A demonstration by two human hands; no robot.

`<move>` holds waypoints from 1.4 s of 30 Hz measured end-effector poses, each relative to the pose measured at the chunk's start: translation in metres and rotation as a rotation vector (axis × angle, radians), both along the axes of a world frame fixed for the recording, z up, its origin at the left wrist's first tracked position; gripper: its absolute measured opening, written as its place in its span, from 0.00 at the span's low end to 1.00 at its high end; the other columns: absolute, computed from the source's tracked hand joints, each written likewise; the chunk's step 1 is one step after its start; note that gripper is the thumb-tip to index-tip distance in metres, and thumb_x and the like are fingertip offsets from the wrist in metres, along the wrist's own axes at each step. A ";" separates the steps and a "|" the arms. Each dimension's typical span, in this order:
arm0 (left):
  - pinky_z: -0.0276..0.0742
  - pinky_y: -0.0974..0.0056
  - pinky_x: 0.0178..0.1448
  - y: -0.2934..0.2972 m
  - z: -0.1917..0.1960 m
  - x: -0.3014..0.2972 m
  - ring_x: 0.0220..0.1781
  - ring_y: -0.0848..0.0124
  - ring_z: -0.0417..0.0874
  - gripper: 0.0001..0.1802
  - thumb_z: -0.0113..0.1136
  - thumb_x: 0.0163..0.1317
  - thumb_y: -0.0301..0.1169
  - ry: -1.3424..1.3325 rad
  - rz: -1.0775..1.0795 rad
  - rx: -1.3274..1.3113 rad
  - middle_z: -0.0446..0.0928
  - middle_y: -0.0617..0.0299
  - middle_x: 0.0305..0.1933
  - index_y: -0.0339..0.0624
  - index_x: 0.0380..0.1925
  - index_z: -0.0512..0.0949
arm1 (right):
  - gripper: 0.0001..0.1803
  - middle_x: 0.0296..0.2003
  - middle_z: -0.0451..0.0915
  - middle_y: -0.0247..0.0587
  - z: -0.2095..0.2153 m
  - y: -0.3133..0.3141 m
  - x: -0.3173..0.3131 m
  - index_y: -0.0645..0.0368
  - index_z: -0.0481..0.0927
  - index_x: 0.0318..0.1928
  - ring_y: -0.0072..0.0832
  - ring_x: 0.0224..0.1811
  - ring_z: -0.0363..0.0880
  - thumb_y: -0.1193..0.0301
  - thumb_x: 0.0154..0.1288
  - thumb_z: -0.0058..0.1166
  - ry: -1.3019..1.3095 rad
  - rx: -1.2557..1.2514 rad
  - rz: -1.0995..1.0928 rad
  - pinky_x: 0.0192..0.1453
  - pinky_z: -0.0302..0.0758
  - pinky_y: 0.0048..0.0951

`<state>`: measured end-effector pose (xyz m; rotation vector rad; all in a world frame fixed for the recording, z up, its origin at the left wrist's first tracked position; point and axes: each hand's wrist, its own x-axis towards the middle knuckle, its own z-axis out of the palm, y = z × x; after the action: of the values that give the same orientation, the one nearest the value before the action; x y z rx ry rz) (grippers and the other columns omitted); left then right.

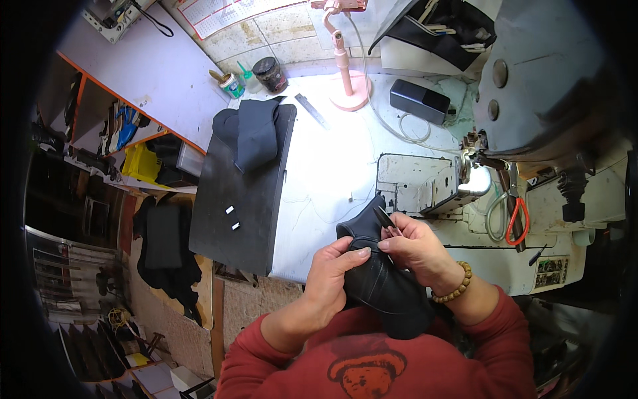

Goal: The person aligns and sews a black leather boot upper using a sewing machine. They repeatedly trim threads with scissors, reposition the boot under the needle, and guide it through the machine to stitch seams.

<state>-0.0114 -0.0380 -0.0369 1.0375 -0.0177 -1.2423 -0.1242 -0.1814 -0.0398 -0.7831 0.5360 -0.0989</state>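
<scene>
A black leather shoe upper (375,282) with stitched seams lies across my lap, its open top tilted up toward the table. My left hand (327,272) is closed on its near-left side, the thumb pressing close to a seam. My right hand (420,251), with a beaded bracelet at the wrist, grips small dark thread snips (383,217), which point up and left over the upper's opening. The fingers partly cover the snips, so I cannot tell whether the blades touch the leather. Just beyond the upper is the sewing machine's bed (415,183).
Red-handled scissors (518,219) lie right of the machine bed. A dark board (246,193) on the left carries black leather pieces (258,133). Further back are a metal ruler (312,111), a pink stand (348,93), a black box (419,101) and a dark jar (269,74).
</scene>
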 end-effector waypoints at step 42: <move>0.79 0.71 0.46 0.010 0.003 0.001 0.38 0.76 0.83 0.10 0.60 0.62 0.21 -0.127 0.048 -0.011 0.83 0.61 0.40 0.33 0.43 0.80 | 0.13 0.23 0.71 0.31 0.017 0.008 -0.029 0.52 0.81 0.39 0.30 0.22 0.74 0.64 0.53 0.67 0.030 -1.831 -0.139 0.26 0.68 0.33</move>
<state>-0.0108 -0.0278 -0.0336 1.1003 -0.0972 -1.1303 -0.1531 -0.1731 -0.0232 -2.5188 0.4202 -0.7729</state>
